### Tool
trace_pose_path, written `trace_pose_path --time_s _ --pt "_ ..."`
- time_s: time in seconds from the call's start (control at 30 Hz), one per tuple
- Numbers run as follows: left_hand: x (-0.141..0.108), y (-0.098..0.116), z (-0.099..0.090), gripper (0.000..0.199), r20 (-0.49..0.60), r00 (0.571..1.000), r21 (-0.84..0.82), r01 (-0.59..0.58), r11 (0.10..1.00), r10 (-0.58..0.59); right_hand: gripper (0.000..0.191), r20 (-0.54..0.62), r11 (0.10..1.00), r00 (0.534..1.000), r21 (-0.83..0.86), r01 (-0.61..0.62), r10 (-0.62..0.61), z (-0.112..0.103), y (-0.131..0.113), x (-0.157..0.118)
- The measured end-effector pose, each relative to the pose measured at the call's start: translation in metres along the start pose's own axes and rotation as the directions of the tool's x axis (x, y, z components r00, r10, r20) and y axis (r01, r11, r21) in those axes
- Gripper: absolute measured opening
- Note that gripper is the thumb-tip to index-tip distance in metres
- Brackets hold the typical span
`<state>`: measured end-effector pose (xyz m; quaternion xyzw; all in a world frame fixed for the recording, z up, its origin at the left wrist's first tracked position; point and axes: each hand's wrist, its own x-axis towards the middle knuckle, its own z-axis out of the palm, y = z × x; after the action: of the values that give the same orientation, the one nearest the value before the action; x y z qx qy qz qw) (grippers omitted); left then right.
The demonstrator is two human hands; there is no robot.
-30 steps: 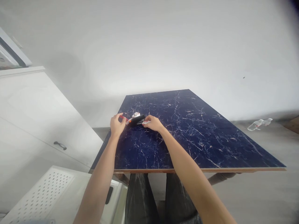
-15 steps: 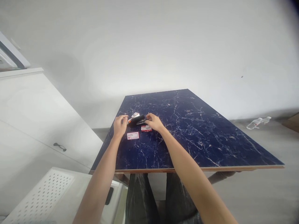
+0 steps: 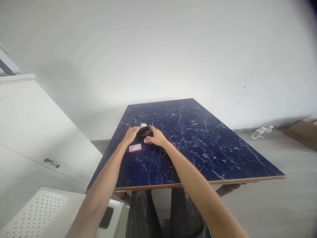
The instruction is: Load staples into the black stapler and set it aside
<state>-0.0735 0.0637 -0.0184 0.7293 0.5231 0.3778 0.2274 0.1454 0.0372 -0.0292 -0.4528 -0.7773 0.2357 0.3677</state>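
On the blue marbled table [image 3: 198, 145], a black stapler [image 3: 145, 132] with shiny metal parts lies between my hands. My left hand [image 3: 131, 135] closes on its left end, fingertips partly hidden. My right hand [image 3: 157, 136] grips the other end, thumb toward me and fingers on the far side. Just in front of the stapler, a small red and white box [image 3: 147, 141] is partly covered by my right thumb. Nearer to me on the left lies a flat white box with red edges [image 3: 135, 148]. Behind the stapler sits a small white box [image 3: 143, 125] with dark print.
A white cabinet [image 3: 37, 132] stands to the left. Below it, a white perforated surface [image 3: 37, 208] carries a dark phone-like object [image 3: 106, 217]. Clear plastic bottles [image 3: 259, 133] and a cardboard box [image 3: 303, 134] are on the floor at right, by the wall.
My hands have closed in on the stapler from both ends; the right now wraps its end and overlaps the red and white box. The view has shifted slightly.
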Motion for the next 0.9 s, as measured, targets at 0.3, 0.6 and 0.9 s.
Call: trace_pose_path --time_s 0.3,0.6,0.9 --pt "-0.017 0.062 0.059 0.050 0.252 0.957 0.078 -0.165 0.983 0.140 0.019 0.143 0.999 0.990 -0.032 -0.014 0.018 -0.084 0.047 -0.026" --pt "-0.024 0.049 0.019 0.039 0.357 0.918 -0.056 -0.160 0.986 0.169 0.026 0.123 0.996 0.989 -0.023 -0.081 0.083 -0.093 0.056 -0.042" --pt "-0.026 0.041 0.021 0.042 0.323 0.942 0.005 -0.105 0.994 0.097 0.024 0.232 0.993 0.968 -0.080 -0.083 0.099 -0.114 0.047 -0.043"
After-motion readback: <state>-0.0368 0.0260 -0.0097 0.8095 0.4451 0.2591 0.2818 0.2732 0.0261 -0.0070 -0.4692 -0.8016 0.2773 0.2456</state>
